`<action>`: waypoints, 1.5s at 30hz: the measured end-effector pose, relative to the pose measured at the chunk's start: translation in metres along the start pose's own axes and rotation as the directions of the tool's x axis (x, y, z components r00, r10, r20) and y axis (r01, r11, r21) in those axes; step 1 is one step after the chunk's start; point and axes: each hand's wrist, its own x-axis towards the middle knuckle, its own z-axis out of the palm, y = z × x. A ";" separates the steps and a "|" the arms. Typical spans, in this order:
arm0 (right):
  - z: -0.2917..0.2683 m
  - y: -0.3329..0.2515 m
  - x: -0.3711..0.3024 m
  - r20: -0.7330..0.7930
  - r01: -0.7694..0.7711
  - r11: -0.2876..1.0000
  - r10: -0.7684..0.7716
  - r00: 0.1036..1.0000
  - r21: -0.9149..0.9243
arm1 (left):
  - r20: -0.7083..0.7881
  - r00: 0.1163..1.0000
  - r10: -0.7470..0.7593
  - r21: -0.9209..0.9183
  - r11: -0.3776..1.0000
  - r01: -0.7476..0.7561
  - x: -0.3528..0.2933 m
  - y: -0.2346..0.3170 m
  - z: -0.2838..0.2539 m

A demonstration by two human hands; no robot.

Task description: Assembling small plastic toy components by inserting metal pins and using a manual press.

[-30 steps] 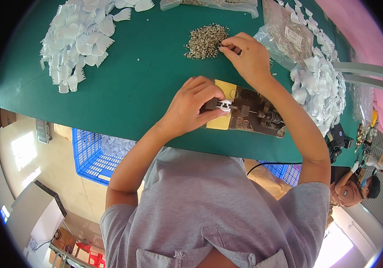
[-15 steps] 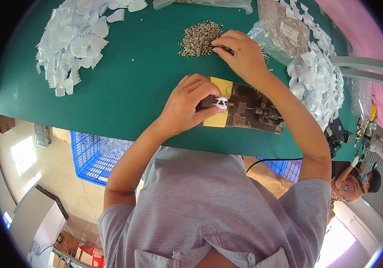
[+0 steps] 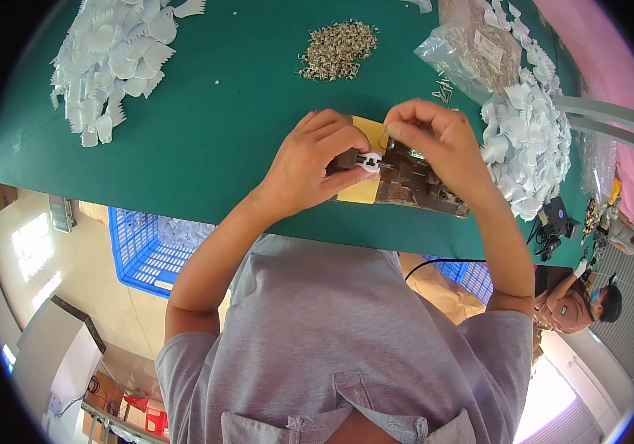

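Right hand [image 3: 439, 144] has come away from the heap of small metal parts [image 3: 339, 50] and is now over the brown metal fixture [image 3: 413, 189], thumb and finger pinched narrow, though honestly I can't tell if there's anything between them. Left hand [image 3: 313, 159] hasn't really budged, still gripping that white plastic piece [image 3: 370, 161] at the fixture's left end, by the yellow patch [image 3: 359, 192]. So both hands are at the fixture now, with the heap left untouched further back.
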 end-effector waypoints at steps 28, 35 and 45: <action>0.047 0.004 -0.037 -0.184 0.270 0.915 -0.333 0.925 -0.300 | -0.026 1.000 -0.005 -0.011 1.000 0.005 0.002 0.000 0.002; 0.059 0.009 -0.041 -0.310 0.284 0.866 -0.426 0.850 -0.413 | -0.028 1.000 -0.004 -0.013 1.000 0.004 0.002 -0.001 0.003; 0.067 0.011 -0.041 -0.379 0.244 0.860 -0.430 0.819 -0.448 | -0.041 0.999 -0.019 -0.066 0.998 0.016 0.000 -0.001 0.006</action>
